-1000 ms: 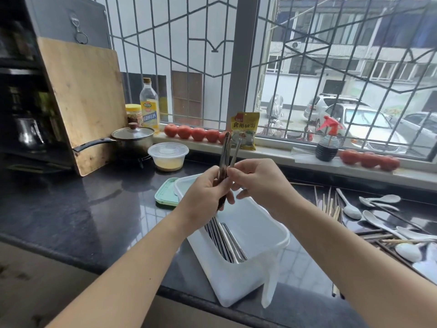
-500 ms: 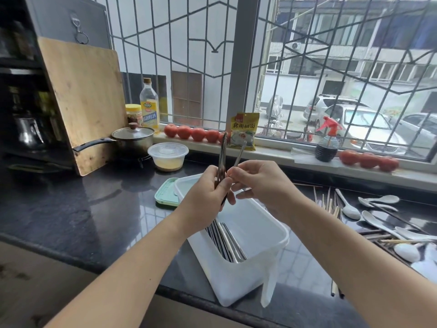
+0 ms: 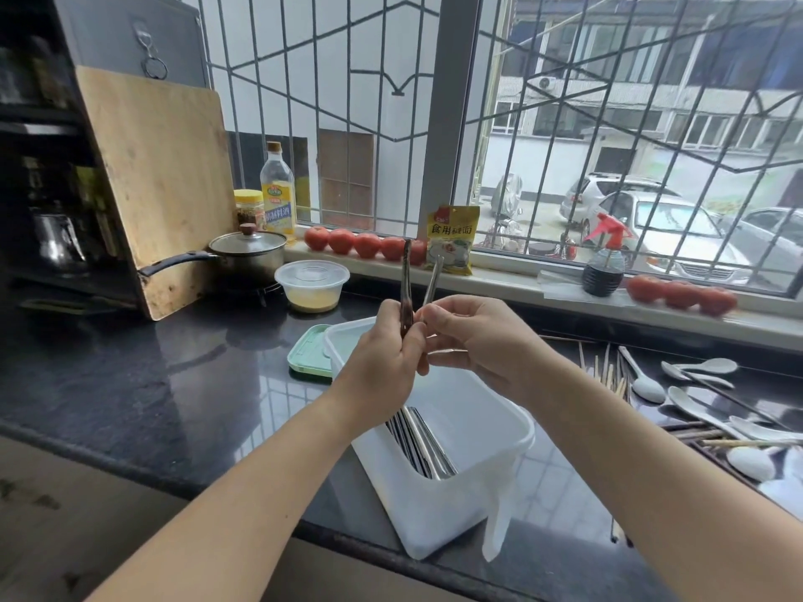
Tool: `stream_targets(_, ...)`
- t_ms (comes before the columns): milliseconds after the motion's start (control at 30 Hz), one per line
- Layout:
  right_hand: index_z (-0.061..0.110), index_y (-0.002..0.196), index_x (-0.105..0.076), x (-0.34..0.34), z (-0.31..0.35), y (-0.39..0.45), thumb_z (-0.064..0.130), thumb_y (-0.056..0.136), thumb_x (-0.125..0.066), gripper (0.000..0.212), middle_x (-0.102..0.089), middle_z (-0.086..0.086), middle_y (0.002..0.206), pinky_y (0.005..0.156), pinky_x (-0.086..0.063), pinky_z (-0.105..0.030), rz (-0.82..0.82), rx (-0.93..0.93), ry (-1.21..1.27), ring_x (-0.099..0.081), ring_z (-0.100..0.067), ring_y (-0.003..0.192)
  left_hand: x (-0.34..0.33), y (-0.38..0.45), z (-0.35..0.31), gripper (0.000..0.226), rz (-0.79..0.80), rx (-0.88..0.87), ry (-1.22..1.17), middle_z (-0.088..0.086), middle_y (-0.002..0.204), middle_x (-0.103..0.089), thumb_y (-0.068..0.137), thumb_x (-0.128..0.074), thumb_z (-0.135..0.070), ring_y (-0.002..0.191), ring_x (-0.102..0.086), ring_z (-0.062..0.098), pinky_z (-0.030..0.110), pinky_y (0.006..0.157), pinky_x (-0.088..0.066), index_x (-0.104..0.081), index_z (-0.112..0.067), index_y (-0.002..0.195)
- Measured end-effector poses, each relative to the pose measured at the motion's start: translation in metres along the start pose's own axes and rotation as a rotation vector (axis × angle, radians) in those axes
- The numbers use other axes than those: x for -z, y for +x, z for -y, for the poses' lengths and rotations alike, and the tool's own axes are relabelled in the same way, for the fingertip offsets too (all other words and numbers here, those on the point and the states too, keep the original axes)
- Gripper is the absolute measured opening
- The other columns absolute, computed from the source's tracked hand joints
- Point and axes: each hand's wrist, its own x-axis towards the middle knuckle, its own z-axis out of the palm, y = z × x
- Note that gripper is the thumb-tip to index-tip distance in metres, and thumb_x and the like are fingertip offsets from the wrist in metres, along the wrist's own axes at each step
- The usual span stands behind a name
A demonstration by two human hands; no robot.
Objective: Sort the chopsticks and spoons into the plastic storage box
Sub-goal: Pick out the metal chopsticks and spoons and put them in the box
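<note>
1. Your fingers (image 3: 402,328) on the left hand (image 3: 382,367) curl around a dark brown chopstick (image 3: 406,280), held upright above the white rectangular plastic storage box (image 3: 482,432).
2. Your right hand (image 3: 473,336) pinches a shiny metal chopstick (image 3: 433,280) between thumb and fingertips, just beside the dark one.
3. A bundle of metal chopsticks (image 3: 421,445) lies inside the box along its left wall.
4. White ceramic spoons (image 3: 695,384) and thin wooden chopsticks (image 3: 608,367) lie scattered on the dark stone surface (image 3: 130,384) to the right of the box.
5. A pale green lid (image 3: 308,351) rests behind the box, touching it.
</note>
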Motion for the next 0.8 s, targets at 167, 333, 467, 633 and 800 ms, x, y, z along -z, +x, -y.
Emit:
stream_targets(167,0.004,0.103,-0.070,0.001,0.000,0.002,0.021,0.099,-0.061,0.019,-0.074,-0.013,0.091,0.077,-0.059,-0.035,0.040,-0.038,0.050,-0.072,-0.025,0.083,0.002,0.004,0.006,0.021,0.038,0.028,-0.150,-0.003,0.069,-0.062,0.103,-0.054,-0.047,0.056,-0.054,0.008,0.031,0.056,-0.043,-0.048,-0.027,0.098)
stream_targets(333,0.002,0.103,-0.071,-0.001,0.004,-0.001,0.018,0.097,-0.064,0.018,-0.073,-0.012,0.087,0.074,-0.059,-0.034,0.018,-0.005,0.039,-0.072,-0.024,0.081,0.001,0.006,0.010,0.020,0.046,0.035,-0.241,-0.005,0.068,-0.060,0.103,-0.054,-0.047,0.061,-0.053,0.015,0.037,0.057,-0.045,-0.049,-0.029,0.098)
stream_targets(467,0.004,0.100,-0.073,-0.003,0.004,-0.002,0.017,0.095,-0.067,0.015,-0.074,-0.011,0.088,0.085,-0.060,-0.042,0.011,0.005,0.044,-0.071,-0.023,0.084,0.002,0.005,0.009,0.021,0.055,0.031,-0.262,-0.002,0.071,-0.060,0.104,-0.054,-0.046,0.053,-0.050,0.009,0.026,0.051,-0.040,-0.047,-0.026,0.098)
stream_targets(633,0.004,0.102,-0.074,-0.003,0.006,-0.005,0.017,0.094,-0.069,0.017,-0.075,-0.012,0.092,0.088,-0.060,-0.043,0.019,0.005,0.051,-0.072,-0.023,0.086,0.005,0.003,0.006,0.022,0.076,0.042,-0.266,0.001,0.071,-0.059,0.104,-0.054,-0.041,0.048,-0.047,0.009,0.021,0.046,-0.038,-0.045,-0.022,0.099)
stream_targets(800,0.000,0.100,-0.073,-0.002,0.010,-0.010,0.014,0.095,-0.067,0.015,-0.074,-0.014,0.089,0.085,-0.061,-0.045,0.004,0.064,-0.038,-0.073,-0.026,0.085,0.004,0.003,0.002,0.023,0.087,0.073,-0.272,0.006,0.073,-0.056,0.105,-0.054,-0.037,0.047,-0.046,0.004,0.019,0.044,-0.038,-0.042,-0.018,0.098)
